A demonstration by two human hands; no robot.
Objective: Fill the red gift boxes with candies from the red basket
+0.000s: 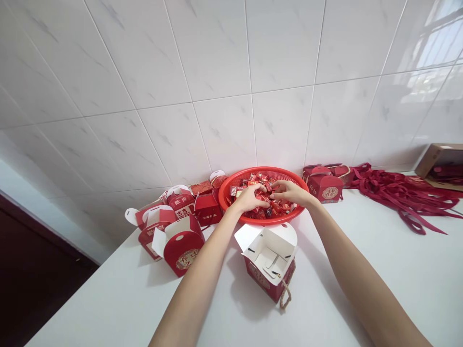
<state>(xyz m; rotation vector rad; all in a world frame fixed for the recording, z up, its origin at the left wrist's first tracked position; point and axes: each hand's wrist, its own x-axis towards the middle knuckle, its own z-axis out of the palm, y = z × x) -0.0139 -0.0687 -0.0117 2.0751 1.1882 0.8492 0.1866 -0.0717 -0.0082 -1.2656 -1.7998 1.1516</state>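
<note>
Many small, glossy red packets [278,208]

Sole view, head-worn; faces forward and down across tabletop [415,260] to tiled wall [220,58]; near, lower edge cropping forearms [198,279].

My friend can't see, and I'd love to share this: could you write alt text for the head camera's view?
A person's left hand and right hand have their fingers among small red packets in a red basket. An open red box stands in front, with more boxes left and right and dark red ribbons farther right.
</note>
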